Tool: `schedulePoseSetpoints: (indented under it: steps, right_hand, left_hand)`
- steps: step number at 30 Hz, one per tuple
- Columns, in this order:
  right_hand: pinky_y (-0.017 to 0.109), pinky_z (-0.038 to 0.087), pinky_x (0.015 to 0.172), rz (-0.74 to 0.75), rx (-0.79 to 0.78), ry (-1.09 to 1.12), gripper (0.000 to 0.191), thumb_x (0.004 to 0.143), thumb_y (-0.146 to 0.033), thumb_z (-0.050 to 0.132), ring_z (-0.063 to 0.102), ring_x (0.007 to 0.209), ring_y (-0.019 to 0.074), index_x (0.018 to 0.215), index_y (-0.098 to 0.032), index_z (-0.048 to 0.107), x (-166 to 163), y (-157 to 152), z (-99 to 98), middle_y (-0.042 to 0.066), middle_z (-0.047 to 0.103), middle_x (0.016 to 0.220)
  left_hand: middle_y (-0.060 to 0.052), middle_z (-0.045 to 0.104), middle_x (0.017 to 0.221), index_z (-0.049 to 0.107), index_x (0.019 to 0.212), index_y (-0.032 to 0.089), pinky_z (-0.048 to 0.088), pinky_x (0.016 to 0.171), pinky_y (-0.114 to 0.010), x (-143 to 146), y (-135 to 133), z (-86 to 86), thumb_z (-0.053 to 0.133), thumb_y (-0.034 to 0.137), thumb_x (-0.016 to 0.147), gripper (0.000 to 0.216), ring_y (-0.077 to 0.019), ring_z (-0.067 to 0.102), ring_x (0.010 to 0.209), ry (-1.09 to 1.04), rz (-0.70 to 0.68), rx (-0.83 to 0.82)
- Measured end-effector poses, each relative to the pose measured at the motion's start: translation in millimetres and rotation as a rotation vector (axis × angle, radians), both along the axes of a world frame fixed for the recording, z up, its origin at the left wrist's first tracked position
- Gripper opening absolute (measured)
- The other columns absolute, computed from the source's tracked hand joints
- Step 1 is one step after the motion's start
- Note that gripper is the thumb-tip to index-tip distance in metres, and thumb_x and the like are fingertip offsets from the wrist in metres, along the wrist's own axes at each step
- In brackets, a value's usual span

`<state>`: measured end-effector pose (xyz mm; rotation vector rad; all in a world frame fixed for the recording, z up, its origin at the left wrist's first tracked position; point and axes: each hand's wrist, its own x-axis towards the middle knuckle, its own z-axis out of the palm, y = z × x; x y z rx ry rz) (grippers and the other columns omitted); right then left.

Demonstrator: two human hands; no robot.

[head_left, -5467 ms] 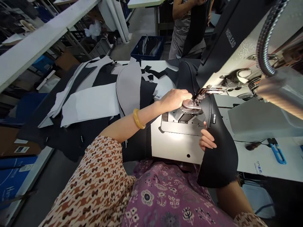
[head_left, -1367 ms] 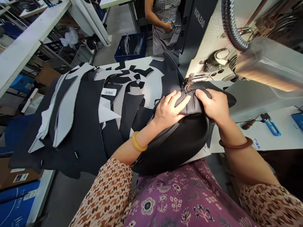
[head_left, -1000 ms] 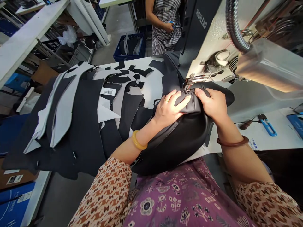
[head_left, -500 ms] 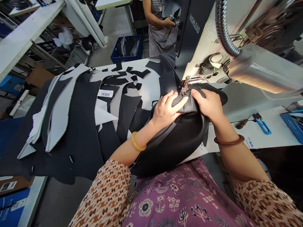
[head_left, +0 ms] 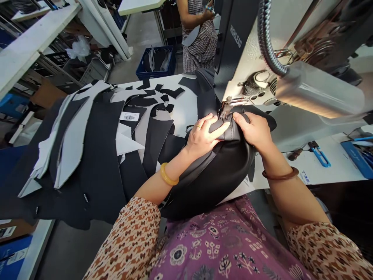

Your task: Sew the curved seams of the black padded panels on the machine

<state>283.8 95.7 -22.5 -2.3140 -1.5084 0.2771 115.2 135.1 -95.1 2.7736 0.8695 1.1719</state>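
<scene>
A black and grey leather cover piece (head_left: 221, 171) bulges over the sewing machine bed, its seam under the presser foot (head_left: 223, 113) of the white sewing machine (head_left: 250, 58). My left hand (head_left: 204, 136) lies on the left side of the piece, fingers pressed flat beside the foot. My right hand (head_left: 252, 130) grips the piece from the right, fingers curled over its folded edge. Both hands touch the piece just in front of the needle.
A heap of black and grey cut panels (head_left: 87, 144) covers the table's left half. Blue thread snips (head_left: 319, 153) and an awl (head_left: 293, 154) lie to the right. A person in a checked apron (head_left: 199, 35) stands behind, beside a blue crate (head_left: 155, 60).
5.5 s ago my left hand was at the presser foot and my right held a hanging black piece. Both hands have since settled on the bulging piece and barely move; the view drifted slightly.
</scene>
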Motion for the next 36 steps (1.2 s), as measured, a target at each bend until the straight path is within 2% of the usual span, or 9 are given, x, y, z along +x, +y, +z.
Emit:
schedulePoseSetpoints:
  steps: [10, 17, 19, 21, 23, 25, 29, 33, 36]
  right_hand:
    - [0.027, 0.027, 0.056, 0.057, 0.057, 0.024, 0.050, 0.078, -0.062, 0.036, 0.041, 0.059, 0.0163, 0.063, -0.018, 0.054, 5.4, 3.8, -4.6, 0.010, 0.060, 0.071]
    - [0.033, 0.035, 0.065, -0.025, -0.006, 0.043, 0.048, 0.079, -0.062, 0.032, 0.048, 0.070, 0.0216, 0.074, -0.019, 0.052, 0.9, 0.6, -4.1, 0.010, 0.059, 0.079]
    - [0.038, 0.038, 0.071, -0.062, -0.002, 0.067, 0.047, 0.079, -0.060, 0.033, 0.052, 0.078, 0.0259, 0.090, -0.020, 0.054, 1.9, -9.4, -9.2, 0.011, 0.059, 0.087]
    - [0.043, 0.040, 0.081, -0.067, 0.073, 0.082, 0.048, 0.075, -0.052, 0.042, 0.053, 0.094, 0.0299, 0.110, -0.019, 0.050, 3.1, -27.2, -20.7, 0.013, 0.058, 0.102]
    - [0.045, 0.036, 0.094, -0.050, 0.189, 0.096, 0.063, 0.067, -0.040, 0.049, 0.045, 0.114, 0.0307, 0.124, -0.016, 0.042, 2.4, -51.8, -39.3, 0.016, 0.050, 0.122]
    - [0.043, 0.031, 0.102, -0.081, 0.211, 0.239, 0.075, 0.061, -0.038, 0.051, 0.039, 0.121, 0.0298, 0.130, -0.011, 0.037, -2.1, -80.4, -62.6, 0.017, 0.043, 0.130]
    - [0.039, 0.039, 0.094, -0.302, -0.045, 0.904, 0.058, 0.050, -0.043, 0.060, 0.052, 0.100, 0.0271, 0.100, -0.014, 0.053, -23.6, -136.0, -101.0, 0.012, 0.059, 0.104]
    - [0.038, 0.048, 0.071, -0.354, -0.143, 1.109, 0.049, 0.049, -0.044, 0.063, 0.056, 0.071, 0.0223, 0.086, -0.013, 0.055, -48.4, -171.1, -111.4, 0.009, 0.063, 0.081]
    - [0.036, 0.050, 0.067, -0.414, -0.091, 1.200, 0.061, 0.047, -0.049, 0.067, 0.058, 0.069, 0.0209, 0.095, -0.013, 0.053, -59.4, -179.0, -111.7, 0.010, 0.064, 0.088]
  left_hand:
    - [-0.010, 0.055, 0.118, 0.057, 0.123, 0.031, 0.042, 0.102, -0.039, 1.4, 3.4, -0.7, 0.053, 0.039, 0.087, 0.038, -0.0253, 0.045, 0.122, -0.002, -0.011, -0.057]
    - [-0.009, 0.053, 0.123, 0.056, 0.123, 0.026, 0.039, 0.104, -0.040, -0.8, 2.9, 0.8, 0.056, 0.037, 0.085, 0.040, -0.0251, 0.042, 0.126, -0.026, -0.048, -0.071]
    - [-0.009, 0.050, 0.129, 0.052, 0.126, 0.024, 0.039, 0.103, -0.038, -10.8, -0.8, -3.4, 0.058, 0.033, 0.084, 0.044, -0.0238, 0.042, 0.126, -0.066, -0.005, -0.200]
    - [-0.009, 0.053, 0.125, 0.049, 0.127, 0.021, 0.042, 0.095, -0.034, -27.1, -6.8, -13.0, 0.062, 0.030, 0.080, 0.050, -0.0220, 0.050, 0.115, -0.125, 0.150, -0.494]
    - [-0.007, 0.062, 0.100, 0.056, 0.112, 0.016, 0.045, 0.080, -0.029, -46.4, -14.4, -26.4, 0.064, 0.031, 0.076, 0.040, -0.0191, 0.058, 0.091, -0.163, 0.307, -0.810]
    - [0.000, 0.057, 0.070, 0.059, 0.083, 0.015, 0.041, 0.067, -0.026, -62.5, -22.4, -39.1, 0.063, 0.031, 0.074, 0.019, -0.0148, 0.053, 0.068, -0.175, 0.362, -0.987]
    - [0.004, 0.043, 0.053, 0.045, 0.056, 0.018, 0.037, 0.065, -0.024, -68.1, -36.8, -48.4, 0.057, 0.019, 0.068, 0.017, -0.0121, 0.046, 0.061, -0.229, 0.326, -1.057]
    - [0.001, 0.046, 0.051, 0.045, 0.054, 0.018, 0.041, 0.066, -0.027, -47.1, -61.8, -34.3, 0.052, 0.024, 0.069, 0.017, -0.0153, 0.051, 0.063, -0.332, 0.257, -1.184]
    - [-0.005, 0.058, 0.060, 0.058, 0.069, 0.016, 0.046, 0.066, -0.031, -37.0, -94.6, -15.5, 0.032, 0.041, 0.084, 0.039, -0.0187, 0.058, 0.068, -0.420, 0.164, -1.275]
